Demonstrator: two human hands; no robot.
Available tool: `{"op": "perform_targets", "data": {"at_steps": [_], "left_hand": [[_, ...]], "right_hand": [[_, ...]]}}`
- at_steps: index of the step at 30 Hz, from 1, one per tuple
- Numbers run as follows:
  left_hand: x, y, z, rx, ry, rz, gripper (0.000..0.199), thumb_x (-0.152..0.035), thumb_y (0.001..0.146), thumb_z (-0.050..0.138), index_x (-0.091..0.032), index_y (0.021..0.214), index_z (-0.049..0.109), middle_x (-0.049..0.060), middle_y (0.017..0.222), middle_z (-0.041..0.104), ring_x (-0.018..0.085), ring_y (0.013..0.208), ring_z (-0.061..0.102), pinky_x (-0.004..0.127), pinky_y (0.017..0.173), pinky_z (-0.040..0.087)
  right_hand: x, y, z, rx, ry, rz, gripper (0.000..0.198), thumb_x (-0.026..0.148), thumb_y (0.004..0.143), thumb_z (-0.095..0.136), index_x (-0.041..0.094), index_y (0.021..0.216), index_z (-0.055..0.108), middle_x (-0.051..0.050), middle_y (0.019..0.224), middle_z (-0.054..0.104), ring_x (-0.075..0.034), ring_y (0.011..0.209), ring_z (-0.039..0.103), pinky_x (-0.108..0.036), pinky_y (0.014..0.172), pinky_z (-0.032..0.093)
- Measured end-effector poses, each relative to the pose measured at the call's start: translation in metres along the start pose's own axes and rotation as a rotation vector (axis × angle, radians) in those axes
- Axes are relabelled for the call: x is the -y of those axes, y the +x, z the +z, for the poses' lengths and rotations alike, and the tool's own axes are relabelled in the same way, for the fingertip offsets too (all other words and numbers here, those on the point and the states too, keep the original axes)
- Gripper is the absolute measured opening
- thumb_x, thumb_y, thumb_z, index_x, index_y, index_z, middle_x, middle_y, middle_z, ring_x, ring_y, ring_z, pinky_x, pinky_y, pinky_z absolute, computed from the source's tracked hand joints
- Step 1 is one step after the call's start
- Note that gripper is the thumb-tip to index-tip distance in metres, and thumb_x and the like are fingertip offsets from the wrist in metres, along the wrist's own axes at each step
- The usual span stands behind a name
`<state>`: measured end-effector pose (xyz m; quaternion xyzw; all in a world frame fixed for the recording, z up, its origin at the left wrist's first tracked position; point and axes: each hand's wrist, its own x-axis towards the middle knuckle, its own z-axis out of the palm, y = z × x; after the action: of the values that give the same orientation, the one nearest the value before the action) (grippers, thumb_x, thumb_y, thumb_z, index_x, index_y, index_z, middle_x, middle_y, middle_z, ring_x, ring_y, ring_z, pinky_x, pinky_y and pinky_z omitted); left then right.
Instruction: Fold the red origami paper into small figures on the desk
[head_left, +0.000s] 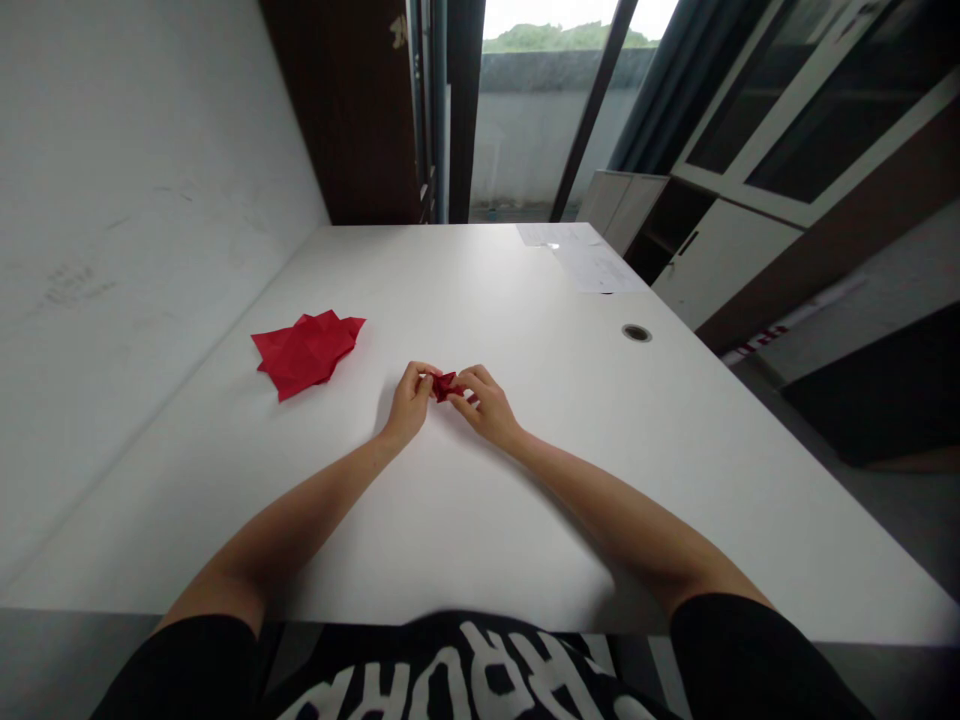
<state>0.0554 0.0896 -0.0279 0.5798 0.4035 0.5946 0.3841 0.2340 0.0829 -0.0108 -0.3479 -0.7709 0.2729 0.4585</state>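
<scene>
Red paper (pixel 445 386) is held at a white table (pixel 480 520) facing windows (pixel 529 130).

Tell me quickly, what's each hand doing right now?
Left hand: closed, fingertips pinching the left end of the small folded red paper.
Right hand: closed, thumb and fingers holding the same paper's right side.

Red piece (pixel 444 387), red paper (pixel 307 352), white table (pixel 480 530), white-lettered black shirt (pixel 450 668)

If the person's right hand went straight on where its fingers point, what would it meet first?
The right hand would first meet the small folded red paper piece, which it touches now; the left hand probably comes next, though depth is unclear.
</scene>
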Motion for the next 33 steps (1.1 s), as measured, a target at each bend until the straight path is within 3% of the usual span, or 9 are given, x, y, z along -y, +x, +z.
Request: {"op": "perform_targets", "data": {"at_steps": [6, 12, 22, 33], "left_hand": [[-0.003, 0.000, 0.000, -0.030, 0.023, 0.001, 0.020, -0.040, 0.097, 0.058, -0.021, 0.100, 0.062, 0.005, 0.100, 0.064, 0.016, 0.088, 0.062, 0.029, 0.081, 0.052], [-0.004, 0.002, 0.000, -0.080, -0.134, -0.077, 0.022, -0.043, 0.096, 0.059, -0.022, 0.099, 0.058, 0.005, 0.104, 0.065, 0.016, 0.093, 0.064, 0.033, 0.088, 0.054], [0.002, 0.003, -0.001, -0.143, -0.298, -0.253, 0.025, -0.042, 0.092, 0.064, -0.023, 0.100, 0.050, 0.001, 0.103, 0.063, 0.014, 0.084, 0.066, 0.031, 0.077, 0.057], [0.006, 0.004, -0.003, -0.145, -0.344, -0.353, 0.027, -0.044, 0.093, 0.061, -0.025, 0.102, 0.044, 0.001, 0.101, 0.066, 0.016, 0.087, 0.071, 0.033, 0.080, 0.057]], "right_hand": [[-0.003, -0.001, 0.003, -0.055, -0.018, 0.074, 0.016, 0.038, 0.098, 0.056, 0.023, 0.093, 0.059, -0.004, 0.099, 0.055, -0.015, 0.080, 0.058, -0.026, 0.061, 0.057], [-0.006, -0.001, 0.004, -0.119, 0.074, 0.134, 0.020, 0.041, 0.098, 0.054, 0.023, 0.089, 0.055, -0.006, 0.103, 0.058, -0.018, 0.085, 0.059, -0.030, 0.062, 0.058], [-0.007, 0.000, 0.002, -0.059, 0.087, 0.111, 0.018, 0.036, 0.098, 0.051, 0.024, 0.097, 0.064, -0.008, 0.119, 0.063, -0.019, 0.095, 0.065, -0.031, 0.069, 0.061], [-0.018, 0.001, 0.001, -0.102, 0.087, 0.131, 0.023, 0.045, 0.094, 0.060, 0.023, 0.092, 0.062, -0.006, 0.108, 0.071, -0.017, 0.083, 0.068, -0.034, 0.071, 0.062]]}}
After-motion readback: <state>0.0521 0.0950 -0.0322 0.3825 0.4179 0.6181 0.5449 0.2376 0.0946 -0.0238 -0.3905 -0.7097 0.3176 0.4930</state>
